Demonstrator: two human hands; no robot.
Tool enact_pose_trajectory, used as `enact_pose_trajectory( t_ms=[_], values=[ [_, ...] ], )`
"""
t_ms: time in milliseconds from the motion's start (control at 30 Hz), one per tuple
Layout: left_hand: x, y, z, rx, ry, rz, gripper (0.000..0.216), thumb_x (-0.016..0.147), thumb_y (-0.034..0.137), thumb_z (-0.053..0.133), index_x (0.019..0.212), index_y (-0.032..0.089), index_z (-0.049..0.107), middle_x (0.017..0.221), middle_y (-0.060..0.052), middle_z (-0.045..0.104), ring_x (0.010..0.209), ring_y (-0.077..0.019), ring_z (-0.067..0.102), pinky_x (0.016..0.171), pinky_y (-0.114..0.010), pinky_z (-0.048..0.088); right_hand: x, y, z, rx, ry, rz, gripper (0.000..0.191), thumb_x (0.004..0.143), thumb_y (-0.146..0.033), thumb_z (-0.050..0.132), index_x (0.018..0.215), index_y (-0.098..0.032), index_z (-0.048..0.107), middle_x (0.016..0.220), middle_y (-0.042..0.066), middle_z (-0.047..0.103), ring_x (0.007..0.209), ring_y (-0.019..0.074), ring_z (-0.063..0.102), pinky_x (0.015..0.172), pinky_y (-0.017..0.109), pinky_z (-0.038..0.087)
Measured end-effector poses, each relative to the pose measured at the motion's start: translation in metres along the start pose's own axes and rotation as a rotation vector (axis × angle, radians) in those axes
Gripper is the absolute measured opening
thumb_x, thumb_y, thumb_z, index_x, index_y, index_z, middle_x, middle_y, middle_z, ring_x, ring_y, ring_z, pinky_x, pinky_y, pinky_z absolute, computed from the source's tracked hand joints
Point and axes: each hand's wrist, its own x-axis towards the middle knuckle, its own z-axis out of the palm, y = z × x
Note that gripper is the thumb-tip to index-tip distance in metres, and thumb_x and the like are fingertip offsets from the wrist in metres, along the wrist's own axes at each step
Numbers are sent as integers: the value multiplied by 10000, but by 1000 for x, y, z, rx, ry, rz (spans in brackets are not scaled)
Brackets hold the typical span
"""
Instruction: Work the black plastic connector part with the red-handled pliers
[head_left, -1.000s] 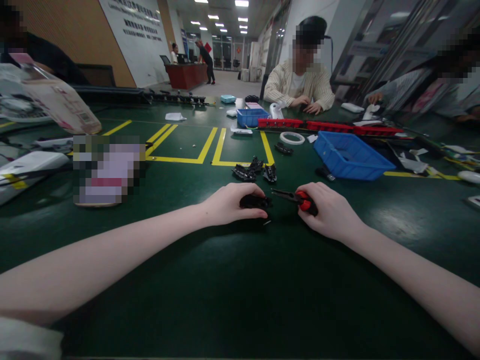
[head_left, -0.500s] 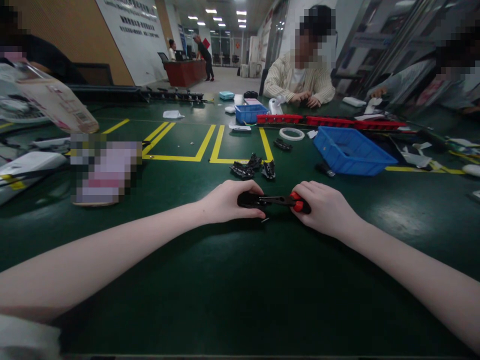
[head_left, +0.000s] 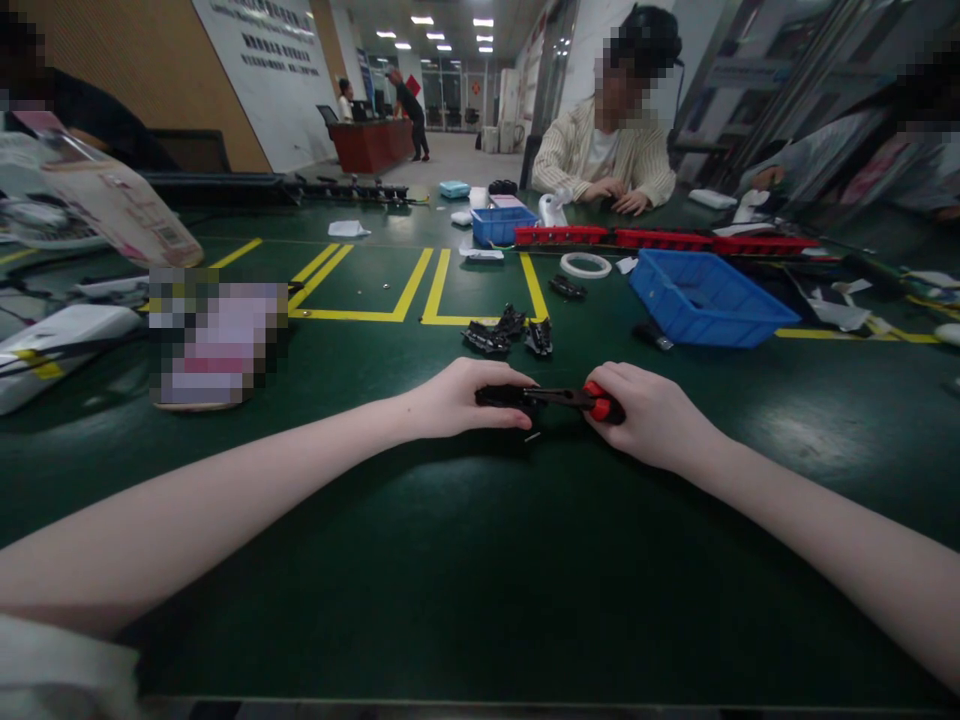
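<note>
My right hand (head_left: 649, 415) is closed round the red and black handles of a pair of pliers (head_left: 562, 398), whose jaws point left. Between thumb and fingers, my left hand (head_left: 465, 398) grips a small black part (head_left: 501, 396); its details are too dark to make out. The plier tips reach the right end of this part. Just below, a thin short metal pin (head_left: 532, 436) shows against the green table (head_left: 450, 580). Several similar black parts (head_left: 495, 335) lie in a loose group beyond my hands.
A blue bin (head_left: 709, 300) stands at the right, with a tape roll (head_left: 585, 265) and red strips (head_left: 660, 240) behind it. On the left are a phone-like object (head_left: 225, 345), a white device (head_left: 64, 340) and a tilted bottle (head_left: 124, 205). A person (head_left: 607, 150) sits opposite.
My left fingers have closed more around the black part, with the thumb nearer the fingertips. The pliers stay in my right hand, almost unmoved. The view has shifted slightly.
</note>
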Motion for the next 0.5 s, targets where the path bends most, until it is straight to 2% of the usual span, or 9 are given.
enact_pose_trajectory(
  t_ms=[267,500],
  values=[
    [0,0,5,130,105,-24,373,787,307,698,1110,134,632,996,-69,676,856,-171,628,754,-293,501,-3,-4,0,-85,15,45,106,745,-236,546,824,-179,504,793,68,588,701,197,541,593,303,431],
    [-1,2,4,117,35,-38,352,796,325,686,1079,120,639,966,-67,674,812,-157,626,690,-272,498,-3,-3,-1,-41,-11,63,97,741,-230,540,816,-184,501,791,63,588,695,190,538,594,297,434]
  ],
)
